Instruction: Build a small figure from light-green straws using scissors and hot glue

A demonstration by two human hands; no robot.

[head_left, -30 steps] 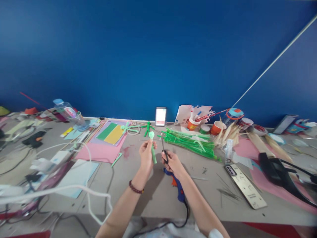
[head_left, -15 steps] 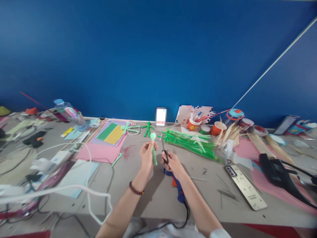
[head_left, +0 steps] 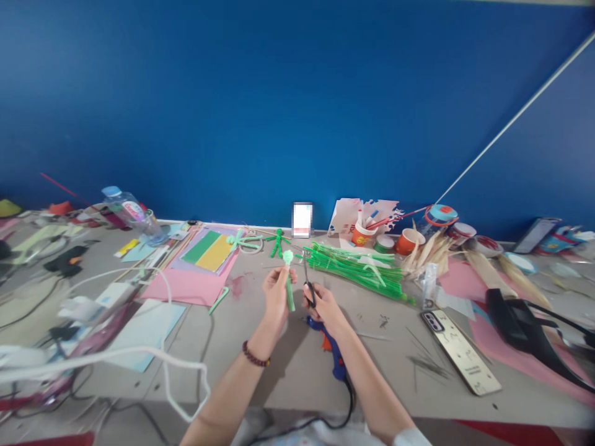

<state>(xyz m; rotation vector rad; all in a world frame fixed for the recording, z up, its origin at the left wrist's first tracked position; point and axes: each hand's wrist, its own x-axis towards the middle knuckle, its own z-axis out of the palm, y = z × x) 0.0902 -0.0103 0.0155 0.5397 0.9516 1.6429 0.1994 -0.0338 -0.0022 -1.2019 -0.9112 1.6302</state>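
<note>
My left hand (head_left: pixel 277 294) is closed on a pale green pipe-cleaner piece (head_left: pixel 288 256), which has a round looped head at the top and a flat stem hanging below the fingers. In my right hand (head_left: pixel 324 305) is a pair of scissors (head_left: pixel 306 272), fingers in the dark handles and blades pointing up and away. The scissors are apart from the green piece. Beneath my right hand lies a blue glue gun (head_left: pixel 338 359) with an orange trigger. Behind my hands stands a small green pipe-cleaner figure (head_left: pixel 277 243), with a bundle of green pipe cleaners (head_left: pixel 357 269) to its right.
A pixelated phone screen (head_left: pixel 302 220) leans on the blue wall. To the left are pink paper (head_left: pixel 186 286), coloured sheets and a plastic bottle (head_left: pixel 132 210). At right are an orange pen cup (head_left: pixel 362 234), a patterned phone (head_left: pixel 462 353) and a black stand (head_left: pixel 525 337). White cable (head_left: pixel 116 355) crosses the left front.
Almost nothing differs. The green piece and my left hand sit a touch lower; the scissors stay beside it in my right hand.
</note>
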